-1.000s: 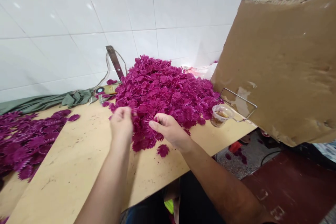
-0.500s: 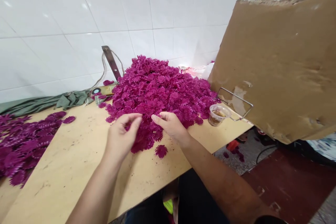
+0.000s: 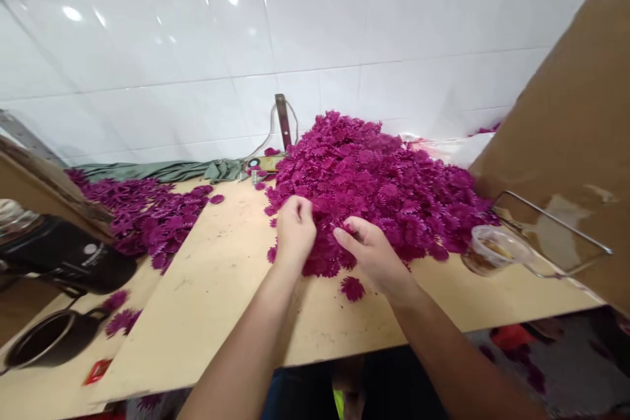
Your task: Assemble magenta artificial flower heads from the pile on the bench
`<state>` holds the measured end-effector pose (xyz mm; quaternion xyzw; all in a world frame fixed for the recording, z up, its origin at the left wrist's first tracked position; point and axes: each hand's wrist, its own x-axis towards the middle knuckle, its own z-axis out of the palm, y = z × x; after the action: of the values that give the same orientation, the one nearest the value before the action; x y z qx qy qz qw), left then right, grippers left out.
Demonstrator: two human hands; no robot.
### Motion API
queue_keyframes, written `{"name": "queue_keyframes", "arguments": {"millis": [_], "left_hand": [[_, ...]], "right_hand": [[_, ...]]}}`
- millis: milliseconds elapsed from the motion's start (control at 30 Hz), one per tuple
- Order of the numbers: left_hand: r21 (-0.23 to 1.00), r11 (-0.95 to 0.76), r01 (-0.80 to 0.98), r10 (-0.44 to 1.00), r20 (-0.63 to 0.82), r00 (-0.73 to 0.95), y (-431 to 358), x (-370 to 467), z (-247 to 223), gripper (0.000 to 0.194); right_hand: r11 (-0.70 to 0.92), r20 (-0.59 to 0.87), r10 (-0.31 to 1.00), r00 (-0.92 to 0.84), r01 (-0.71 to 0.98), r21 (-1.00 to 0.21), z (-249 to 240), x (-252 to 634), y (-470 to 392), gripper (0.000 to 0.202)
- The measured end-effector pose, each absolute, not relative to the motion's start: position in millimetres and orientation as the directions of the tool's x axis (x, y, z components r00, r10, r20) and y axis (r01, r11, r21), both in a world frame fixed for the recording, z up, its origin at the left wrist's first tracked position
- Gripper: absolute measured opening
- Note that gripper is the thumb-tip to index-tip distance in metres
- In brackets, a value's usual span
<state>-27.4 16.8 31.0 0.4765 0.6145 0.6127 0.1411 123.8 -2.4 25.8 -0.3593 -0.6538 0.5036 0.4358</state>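
A tall heap of magenta artificial flower petals lies on the pale board in front of me. My left hand is at the heap's front left edge, its fingers pinched together; whatever is between them is hidden. Just to the right, my right hand curls thumb and fingers around a magenta flower piece, of which only a little shows. The two hands are apart, with petals behind and between them. One loose flower piece rests on the board below my right hand.
At left stand a black thermos and a dark mug, near a red wrapper. More petals are spread beyond them. A clear plastic cup, a bent wire frame and a large cardboard sheet are at right.
My view has swung left, bringing the thermos and mug into sight. My left hand has turned, its fingertips now pointing up into the heap. My right hand stays pinched at the heap's front.
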Motion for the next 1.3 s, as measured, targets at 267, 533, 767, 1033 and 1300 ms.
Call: {"name": "queue_keyframes", "arguments": {"millis": [267,533,767,1033,1300], "left_hand": [[0.941,-0.186,0.284,0.789,0.315,-0.528,31,-74,34,0.014],[0.958,-0.068,0.280,0.673,0.251,-0.696,37,-137,38,0.011],[0.928,-0.127,0.350,0.940,0.225,-0.258,9,-84,53,0.019],[0.943,-0.167,0.287,0.984,0.178,-0.010,9,-26,49,0.016],[0.947,-0.192,0.257,0.981,0.183,0.056,1,-25,57,0.014]], "right_hand": [[0.127,0.108,0.948,-0.299,0.043,-0.991,32,135,20,0.029],[0.209,0.177,0.970,-0.167,0.195,-0.958,27,135,44,0.045],[0.143,0.117,0.940,-0.322,0.057,-0.988,30,117,48,0.054],[-0.071,0.007,0.893,-0.449,-0.156,-0.985,39,102,40,0.058],[-0.111,-0.038,0.905,-0.424,-0.150,-0.983,40,102,34,0.059]]}}
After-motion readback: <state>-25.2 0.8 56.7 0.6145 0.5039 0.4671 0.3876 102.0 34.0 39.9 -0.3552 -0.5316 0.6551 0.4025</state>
